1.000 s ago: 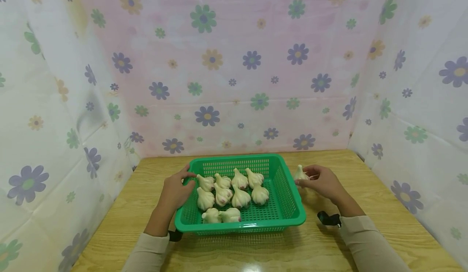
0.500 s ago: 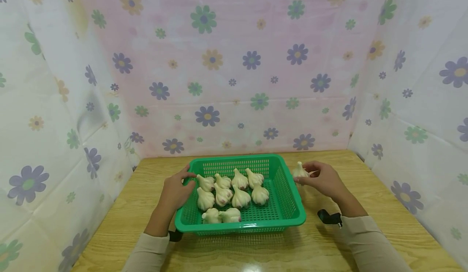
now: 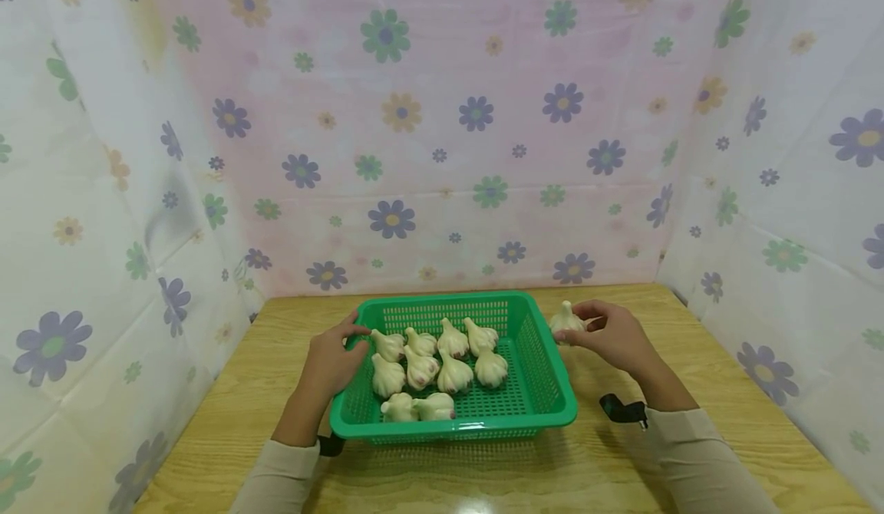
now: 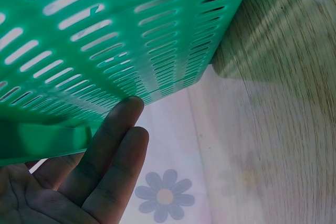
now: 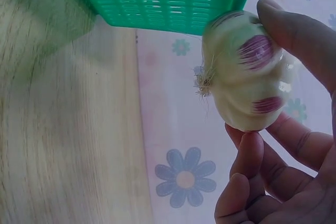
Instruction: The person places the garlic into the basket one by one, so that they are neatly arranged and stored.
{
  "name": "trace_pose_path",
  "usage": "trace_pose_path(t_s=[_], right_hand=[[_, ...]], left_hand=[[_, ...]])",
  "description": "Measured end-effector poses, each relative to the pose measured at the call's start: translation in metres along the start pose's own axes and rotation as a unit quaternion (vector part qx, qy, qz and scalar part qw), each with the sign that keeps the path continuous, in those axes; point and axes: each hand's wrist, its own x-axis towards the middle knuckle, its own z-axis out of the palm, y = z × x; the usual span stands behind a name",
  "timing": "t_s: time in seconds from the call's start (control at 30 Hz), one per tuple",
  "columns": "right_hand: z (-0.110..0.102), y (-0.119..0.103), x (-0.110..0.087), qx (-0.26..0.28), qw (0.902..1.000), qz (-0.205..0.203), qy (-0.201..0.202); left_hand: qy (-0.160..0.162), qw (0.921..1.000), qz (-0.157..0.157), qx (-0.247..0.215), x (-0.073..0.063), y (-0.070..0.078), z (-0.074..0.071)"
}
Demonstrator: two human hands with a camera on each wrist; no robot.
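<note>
A green plastic basket (image 3: pixel 552 420) with slotted walls holds several whitish garlic bulbs (image 3: pixel 456 376), bunched toward its left and middle. At its left rim is my left hand (image 3: pixel 334 360), thumb and index finger over the edge. The left wrist view has other fingers (image 4: pixel 123 129) of that hand against the outer wall, so the rim lies between them. Just outside the right rim, my right hand (image 3: pixel 611 337) pinches one more garlic bulb (image 3: pixel 566 319), neck up. Purple streaks and a tuft of roots show on this bulb (image 5: pixel 247 72) in the right wrist view, above the tabletop.
The wooden tabletop (image 3: pixel 228 414) carries the basket. Flower-patterned cloth (image 3: pixel 442 230) stands behind it and along both sides. Black wrist-worn devices (image 3: pixel 621 410) sit at the sleeve cuffs. Inside the basket, bare slotted floor (image 3: pixel 514 391) shows toward the right.
My right hand has lifted its garlic bulb slightly, upward and a little toward the basket's right rim. The left hand, the basket and the bulbs inside stay in place.
</note>
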Motion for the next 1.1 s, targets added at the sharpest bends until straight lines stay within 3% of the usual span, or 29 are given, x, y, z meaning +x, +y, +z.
trace_pose_path(t_s=[0.67,1.1], right_hand=[[-0.008,-0.016,-0.005,0.003,0.9998,-0.016,0.012],[-0.004,-0.030,-0.008,0.003,0.9988,-0.048,0.006]], left_hand=[[0.003,1.0000,0.000,-0.009,-0.002,0.002,-0.002],[-0.002,1.0000,-0.007,-0.005,-0.002,0.004,-0.003]])
